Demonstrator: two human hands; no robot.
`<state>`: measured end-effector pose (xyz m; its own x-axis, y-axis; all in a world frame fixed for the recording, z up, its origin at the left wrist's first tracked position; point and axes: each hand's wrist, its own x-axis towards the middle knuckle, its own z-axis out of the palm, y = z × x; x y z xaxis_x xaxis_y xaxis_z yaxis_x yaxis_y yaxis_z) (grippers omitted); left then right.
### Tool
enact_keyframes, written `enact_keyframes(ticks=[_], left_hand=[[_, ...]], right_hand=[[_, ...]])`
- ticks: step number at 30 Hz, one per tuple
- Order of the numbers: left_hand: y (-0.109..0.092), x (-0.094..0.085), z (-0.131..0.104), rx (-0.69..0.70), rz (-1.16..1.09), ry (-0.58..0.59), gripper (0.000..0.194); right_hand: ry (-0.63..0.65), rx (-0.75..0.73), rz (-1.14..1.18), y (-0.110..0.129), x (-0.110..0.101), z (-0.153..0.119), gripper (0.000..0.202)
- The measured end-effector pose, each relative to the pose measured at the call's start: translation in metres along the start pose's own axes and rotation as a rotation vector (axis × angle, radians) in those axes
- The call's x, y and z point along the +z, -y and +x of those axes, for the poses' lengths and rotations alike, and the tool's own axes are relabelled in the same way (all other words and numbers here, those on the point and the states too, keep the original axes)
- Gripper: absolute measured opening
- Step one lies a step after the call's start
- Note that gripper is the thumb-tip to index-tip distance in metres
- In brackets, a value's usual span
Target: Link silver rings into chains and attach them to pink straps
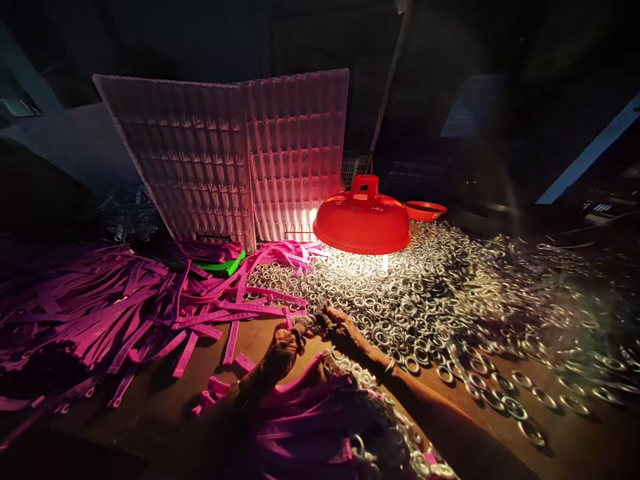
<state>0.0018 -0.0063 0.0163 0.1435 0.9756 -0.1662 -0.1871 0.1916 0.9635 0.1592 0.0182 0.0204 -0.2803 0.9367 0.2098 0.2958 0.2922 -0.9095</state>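
Observation:
My left hand (pixel 284 345) is closed around the end of a pink plastic strap (pixel 289 319) over the brown table. My right hand (pixel 345 328) reaches in from the right and pinches something small right beside the left fingers, at the edge of a big heap of silver metal rings (pixel 425 293). A bangle sits on my right wrist. A bundle of pink straps with rings on them (pixel 320 413) lies in front of me between my forearms.
A red lamp shade (pixel 363 220) hangs low over the rings, lit underneath. Loose pink straps (pixel 110 313) cover the table's left side. Two pink gridded trays (pixel 240 153) stand upright behind. A green block (pixel 223 267) and a red bowl (pixel 425 210) lie further back.

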Motion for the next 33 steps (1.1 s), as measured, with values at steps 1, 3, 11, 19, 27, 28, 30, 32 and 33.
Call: enact_keyframes(ticks=[1,3,11,19,27,28,30,32,33], left_hand=[[0.000,0.002,0.000,0.002,0.016,0.006,0.037],[0.002,0.004,-0.001,0.004,0.077,0.001,0.036],[0.003,0.009,-0.004,0.095,0.323,-0.033,0.036],[0.003,0.007,-0.009,0.121,0.471,0.009,0.023],[-0.004,-0.004,-0.008,-0.050,0.171,0.248,0.027],[-0.006,-0.006,-0.009,-0.118,0.139,0.270,0.028],[-0.008,-0.007,-0.011,-0.219,0.041,0.282,0.029],[-0.008,-0.007,-0.012,-0.248,-0.105,0.217,0.032],[-0.007,-0.006,-0.011,-0.245,-0.186,0.160,0.035]], right_hand=[[0.026,-0.025,0.012,0.000,0.005,-0.003,0.023],[0.035,-0.096,0.011,-0.002,0.011,-0.006,0.019],[0.204,-0.300,-0.233,-0.013,-0.011,0.001,0.010],[0.230,0.048,0.214,-0.008,0.002,-0.017,0.014],[-0.026,-0.274,-0.134,-0.020,0.013,-0.022,0.003],[-0.041,-0.307,-0.149,-0.019,0.014,-0.021,0.003],[-0.060,-0.313,-0.145,-0.015,0.013,-0.019,0.006],[-0.073,-0.228,-0.042,-0.007,0.009,-0.014,0.013],[-0.080,-0.148,0.075,-0.003,0.006,-0.010,0.016]])
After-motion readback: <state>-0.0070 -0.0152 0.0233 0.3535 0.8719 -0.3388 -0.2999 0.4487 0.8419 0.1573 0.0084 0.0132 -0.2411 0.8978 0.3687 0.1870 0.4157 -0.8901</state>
